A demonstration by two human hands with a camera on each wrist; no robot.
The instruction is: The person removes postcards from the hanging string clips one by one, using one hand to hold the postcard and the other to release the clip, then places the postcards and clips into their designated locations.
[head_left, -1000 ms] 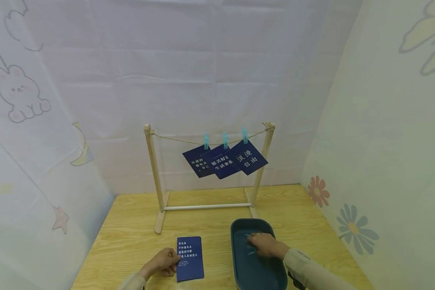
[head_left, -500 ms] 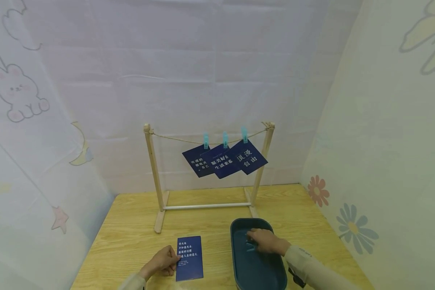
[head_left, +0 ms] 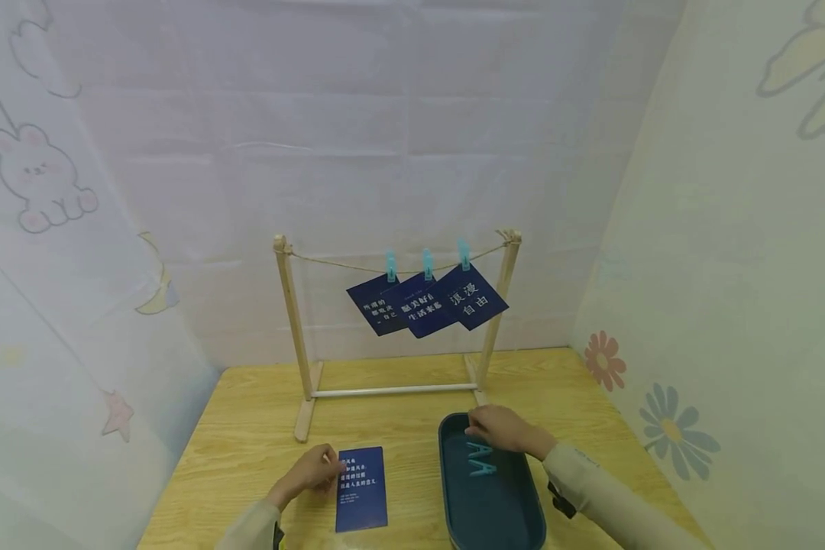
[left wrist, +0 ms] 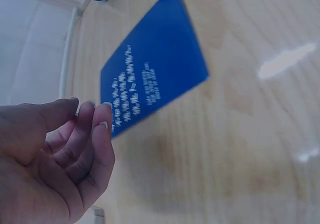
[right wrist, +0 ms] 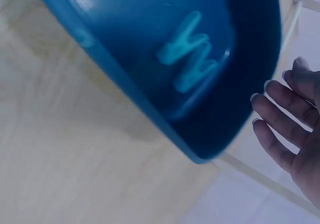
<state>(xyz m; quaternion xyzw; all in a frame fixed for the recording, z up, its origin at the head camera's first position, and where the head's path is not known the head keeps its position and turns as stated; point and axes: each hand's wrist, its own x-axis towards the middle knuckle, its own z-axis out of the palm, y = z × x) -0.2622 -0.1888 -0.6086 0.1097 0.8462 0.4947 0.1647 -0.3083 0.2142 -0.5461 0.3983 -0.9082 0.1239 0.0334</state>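
Two light-blue clothespins [head_left: 482, 467] lie side by side in the dark teal tray [head_left: 445, 489]. My right hand [head_left: 505, 429] is above the tray's far end, just beyond them. In the right wrist view its fingers [right wrist: 280, 116] are loosely bent and no held thing shows. A dark blue card [head_left: 363, 504] with white writing lies flat on the table to the left of the tray. Over the card's upper left edge hovers my left hand [head_left: 311, 467]. Its fingers [left wrist: 97, 159] curl loosely, with the thumb slightly apart, and nothing is visible between them.
Behind the card stands a wooden rack [head_left: 292, 313] with a white crossbar [head_left: 395, 391]. A string [head_left: 344, 266] spans its posts. Three blue cards [head_left: 469, 296] hang there, overlapping, each from a light-blue clothespin [head_left: 464, 256]. Patterned cloth walls [head_left: 660, 305] enclose the table.
My right hand has risen from the clothespins toward the tray's far end, leaving both in view and rearranged. My left hand has lifted and moved up along the card's left edge.
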